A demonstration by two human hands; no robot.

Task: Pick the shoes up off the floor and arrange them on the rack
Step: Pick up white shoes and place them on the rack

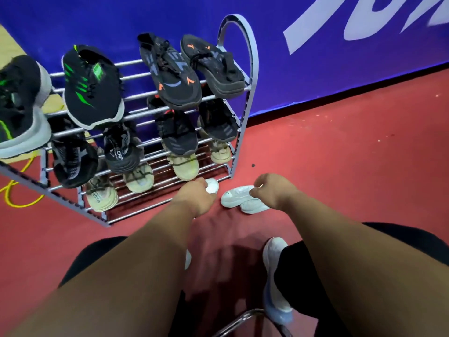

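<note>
The fingers of the left hand [194, 195] curl down over the first white shoe [211, 186], whose toe alone shows past the knuckles. The fingers of the right hand [272, 188] are bent and pinch the top edge of the second white shoe [243, 200]. Both shoes lie on the red floor [340, 166], just beside the front right corner of the rack [251, 76]. The rack's upper shelves carry black trainers [93, 88] and its lower shelves carry beige shoes [184, 166].

White shoes [245, 199], red floor [340, 166]
</note>
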